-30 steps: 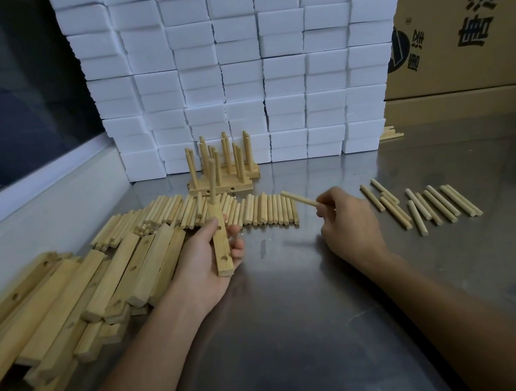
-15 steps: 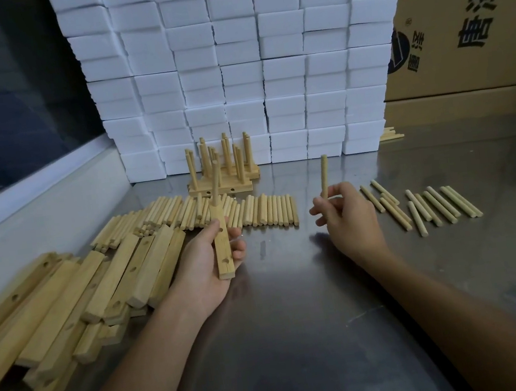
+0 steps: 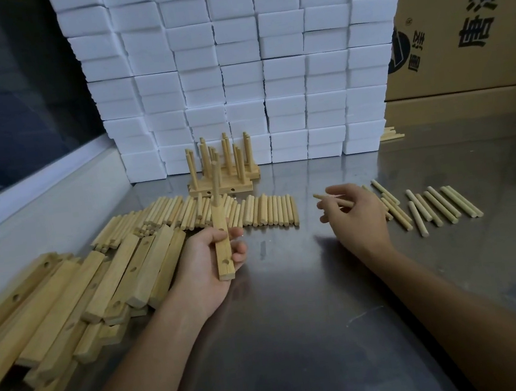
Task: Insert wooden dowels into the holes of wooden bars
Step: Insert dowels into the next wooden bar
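Observation:
My left hand (image 3: 205, 268) grips a short wooden bar (image 3: 223, 249) lengthwise over the steel table. One dowel (image 3: 215, 181) stands upright in the bar's far hole, and an empty hole shows near its close end. My right hand (image 3: 356, 218) holds a loose dowel (image 3: 332, 200) in its fingers, lying nearly flat with its tip pointing left, well apart from the bar. A row of loose dowels (image 3: 252, 214) lies behind my left hand. Several more dowels (image 3: 432, 208) lie to the right of my right hand.
A heap of drilled bars (image 3: 67, 302) fills the left side of the table. Finished bars with upright dowels (image 3: 224, 170) stand at the back, before a wall of white foam blocks (image 3: 239, 66). A cardboard box (image 3: 469, 19) stands at the back right.
My right hand raised its dowel upright, then tipped it back to nearly flat, pointing left. My left hand with the bar has hardly moved.

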The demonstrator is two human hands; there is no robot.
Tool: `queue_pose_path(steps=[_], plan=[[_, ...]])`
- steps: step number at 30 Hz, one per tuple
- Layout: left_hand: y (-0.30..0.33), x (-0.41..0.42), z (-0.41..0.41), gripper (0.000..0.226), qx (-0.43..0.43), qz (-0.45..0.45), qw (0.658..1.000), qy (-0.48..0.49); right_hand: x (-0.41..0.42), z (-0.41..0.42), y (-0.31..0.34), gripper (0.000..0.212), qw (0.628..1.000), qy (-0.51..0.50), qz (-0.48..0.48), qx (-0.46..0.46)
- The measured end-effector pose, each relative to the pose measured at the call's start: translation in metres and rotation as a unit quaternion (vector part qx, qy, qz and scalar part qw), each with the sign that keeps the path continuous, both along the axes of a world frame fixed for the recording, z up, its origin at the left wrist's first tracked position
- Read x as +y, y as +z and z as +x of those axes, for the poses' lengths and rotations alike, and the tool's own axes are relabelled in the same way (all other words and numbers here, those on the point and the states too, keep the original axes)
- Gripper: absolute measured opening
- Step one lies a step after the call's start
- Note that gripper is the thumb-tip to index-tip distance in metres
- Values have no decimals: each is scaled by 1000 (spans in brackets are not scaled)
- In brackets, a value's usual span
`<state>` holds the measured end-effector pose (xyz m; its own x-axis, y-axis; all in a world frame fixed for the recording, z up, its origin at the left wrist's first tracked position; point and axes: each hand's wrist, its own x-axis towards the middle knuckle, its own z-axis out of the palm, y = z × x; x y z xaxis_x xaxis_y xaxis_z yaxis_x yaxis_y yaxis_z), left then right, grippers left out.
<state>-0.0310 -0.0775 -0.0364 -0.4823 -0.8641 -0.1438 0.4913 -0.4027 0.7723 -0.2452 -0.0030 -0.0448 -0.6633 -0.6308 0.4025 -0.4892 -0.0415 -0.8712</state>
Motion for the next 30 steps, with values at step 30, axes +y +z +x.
queue_pose_path(steps=[30], plan=[[-4, -3, -5, 30, -47, -95, 992, -64, -8, 65, 23, 24, 922, 265, -4, -281]])
